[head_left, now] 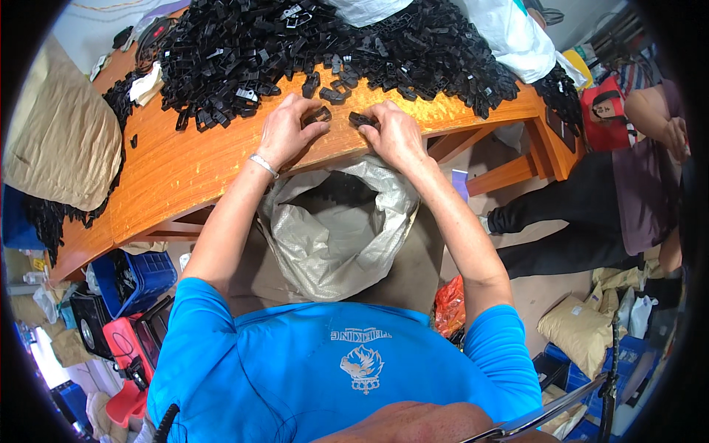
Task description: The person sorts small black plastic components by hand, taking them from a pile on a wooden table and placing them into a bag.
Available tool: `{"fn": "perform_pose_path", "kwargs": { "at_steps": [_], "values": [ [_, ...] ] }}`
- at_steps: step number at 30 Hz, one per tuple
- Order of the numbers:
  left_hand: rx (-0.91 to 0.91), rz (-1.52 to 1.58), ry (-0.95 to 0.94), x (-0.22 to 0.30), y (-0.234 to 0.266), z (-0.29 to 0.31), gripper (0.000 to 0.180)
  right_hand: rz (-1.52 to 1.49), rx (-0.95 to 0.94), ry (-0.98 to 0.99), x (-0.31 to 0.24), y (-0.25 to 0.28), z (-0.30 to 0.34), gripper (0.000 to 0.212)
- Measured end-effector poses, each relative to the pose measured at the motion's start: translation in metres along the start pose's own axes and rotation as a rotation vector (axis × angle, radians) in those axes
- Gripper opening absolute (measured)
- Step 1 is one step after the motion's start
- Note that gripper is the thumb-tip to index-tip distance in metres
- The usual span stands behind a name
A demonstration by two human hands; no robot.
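Observation:
My left hand (289,127) is closed on a small black plastic part (320,115) at the front edge of the wooden table (199,159). Level with it, my right hand (393,131) grips another black plastic part (360,119) between thumb and fingers. A large heap of similar black parts (244,52) spreads over the table beyond both hands, and a few loose ones (334,95) lie just past my fingertips. Below my wrists, an open pale woven sack (310,251) stands against the table edge, with dark contents showing inside.
White bags (509,37) lie on the heap. A brown sack (63,129) rests at the table's left end. Blue crates (136,280) and a red chair (127,402) stand lower left. At right is another person (642,184); a tan sack (576,328) sits on blue crates nearby.

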State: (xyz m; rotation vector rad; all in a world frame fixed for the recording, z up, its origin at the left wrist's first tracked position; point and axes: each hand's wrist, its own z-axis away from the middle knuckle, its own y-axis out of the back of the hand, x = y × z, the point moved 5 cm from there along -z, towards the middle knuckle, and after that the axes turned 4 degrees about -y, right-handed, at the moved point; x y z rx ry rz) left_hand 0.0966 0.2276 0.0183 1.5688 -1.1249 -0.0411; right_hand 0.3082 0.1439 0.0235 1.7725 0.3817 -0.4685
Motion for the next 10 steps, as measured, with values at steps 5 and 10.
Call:
{"fn": "perform_pose_path", "kwargs": {
  "at_steps": [5, 10],
  "values": [
    [-0.012, 0.038, 0.008, -0.007, -0.005, 0.003, 0.037, -0.105, 0.066, 0.062, -0.023, -0.005, -0.006, 0.024],
    [-0.041, 0.034, -0.039, -0.004, -0.009, 0.005, 0.036, -0.163, 0.04, 0.133, -0.039, -0.019, -0.01, 0.028]
  ]
}}
